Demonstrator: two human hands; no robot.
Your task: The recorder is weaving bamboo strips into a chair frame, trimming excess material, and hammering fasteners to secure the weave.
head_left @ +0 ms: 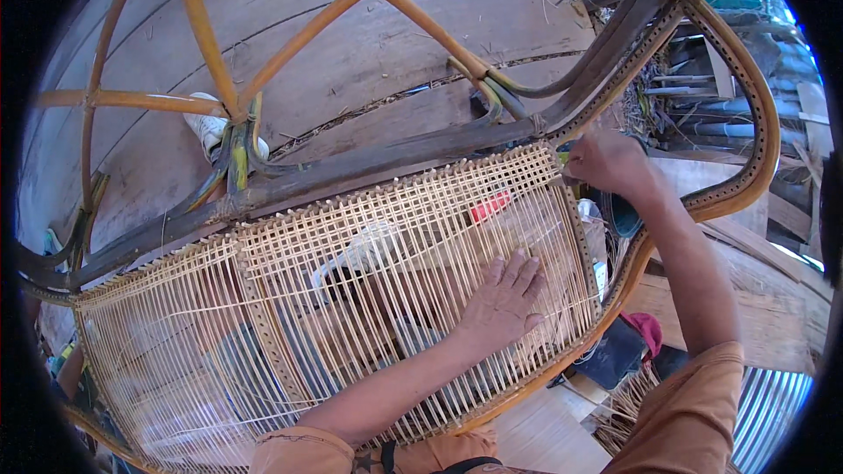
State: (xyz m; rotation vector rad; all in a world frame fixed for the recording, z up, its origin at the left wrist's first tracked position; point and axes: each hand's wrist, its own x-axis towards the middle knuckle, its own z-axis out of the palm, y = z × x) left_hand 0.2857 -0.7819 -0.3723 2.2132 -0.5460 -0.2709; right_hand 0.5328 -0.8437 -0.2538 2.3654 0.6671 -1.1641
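Before me lies a rattan seat frame strung with pale cane strips (421, 298), with a band of open square weave along its far edge. My left hand (502, 309) rests flat on the strips, right of the middle, fingers spread and pointing away. At the far right corner of the weave, my right hand (610, 164) is closed beside the drilled frame rail (577, 233). Motion slightly smears it, and what its fingers grip is hidden. Loose strip ends lie across the panel near my left forearm.
Curved rattan poles (329, 22) bound at their joints rise beyond the seat. A drilled loop (764, 123) stands at the right. Through the strips show a red object (490, 205) and a whitish bundle (369, 246). Wooden boards (729, 316) and a dark red cloth (645, 333) lie at right.
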